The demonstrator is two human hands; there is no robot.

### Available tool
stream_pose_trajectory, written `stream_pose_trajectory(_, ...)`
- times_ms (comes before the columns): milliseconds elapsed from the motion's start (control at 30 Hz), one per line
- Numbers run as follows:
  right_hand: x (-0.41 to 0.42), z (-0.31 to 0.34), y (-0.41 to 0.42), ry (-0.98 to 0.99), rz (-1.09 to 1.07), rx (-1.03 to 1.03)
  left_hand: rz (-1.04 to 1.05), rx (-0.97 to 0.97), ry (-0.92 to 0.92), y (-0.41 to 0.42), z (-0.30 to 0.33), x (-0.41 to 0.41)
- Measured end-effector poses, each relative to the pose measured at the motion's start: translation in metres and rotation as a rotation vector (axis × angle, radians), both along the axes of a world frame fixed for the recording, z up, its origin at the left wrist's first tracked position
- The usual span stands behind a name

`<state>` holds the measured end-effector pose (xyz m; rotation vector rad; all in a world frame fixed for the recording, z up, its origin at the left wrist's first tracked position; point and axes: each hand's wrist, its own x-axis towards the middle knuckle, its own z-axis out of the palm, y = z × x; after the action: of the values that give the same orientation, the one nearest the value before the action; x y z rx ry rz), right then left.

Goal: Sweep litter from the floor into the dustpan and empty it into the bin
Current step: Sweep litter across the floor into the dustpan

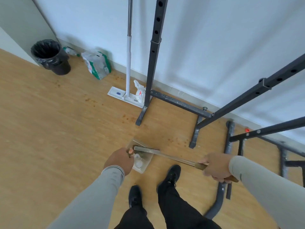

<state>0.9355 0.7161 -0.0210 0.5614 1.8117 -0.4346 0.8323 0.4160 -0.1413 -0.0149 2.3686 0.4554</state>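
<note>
A clear plastic dustpan (143, 160) hangs just above the wooden floor in front of my feet, with white litter (139, 163) lying inside it. My left hand (119, 161) grips its handle from above. My right hand (214, 167) grips the brown wooden end of a broom handle (171, 156), which runs left toward the dustpan's mouth. The broom head is mostly hidden at the pan. A black bin (51, 57) lined with a black bag stands open at the far left by the wall. Small brown crumbs (127, 118) dot the floor.
A dark metal rack (152, 63) stands against the white wall, its bars reaching right. A white flat mop (127, 83) leans on the wall. A plastic bag of bottles (97, 65) and a small white bag (140, 93) lie by the skirting. My black shoes (171, 176) stand below.
</note>
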Motion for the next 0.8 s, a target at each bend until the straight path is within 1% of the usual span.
stream_pose_trajectory(133, 0.054, 0.024, 0.002, 0.059, -0.186, 0.022, -0.039, 0.012, 0.035, -0.007, 0.024, 0.020)
stream_pose_trajectory(233, 0.098, 0.021, 0.007, 0.091, -0.325, 0.027, -0.114, 0.019, 0.061, -0.005, 0.042, 0.031)
stream_pose_trajectory(400, 0.171, 0.012, 0.009, 0.172, -0.631, 0.018, -0.215, 0.040, 0.093, 0.007, 0.064, 0.047)
stream_pose_trajectory(533, 0.219, 0.012, 0.012, 0.215, -0.810, 0.059, -0.340, 0.025, 0.109, 0.025, 0.072, 0.061)
stream_pose_trajectory(600, 0.238, 0.015, 0.018, 0.213, -0.867, 0.096, -0.390, 0.023, 0.114, 0.036, 0.074, 0.068)
stream_pose_trajectory(633, 0.247, 0.017, 0.023, 0.210, -0.929, 0.101, -0.409, 0.019, 0.115, 0.042, 0.075, 0.072)
stream_pose_trajectory(700, 0.262, 0.022, 0.032, 0.205, -1.050, 0.098, -0.429, 0.012, 0.119, 0.054, 0.076, 0.081)
stream_pose_trajectory(800, 0.286, 0.022, 0.056, 0.217, -1.118, 0.143, -0.421, 0.011, 0.118, 0.073, 0.076, 0.101)
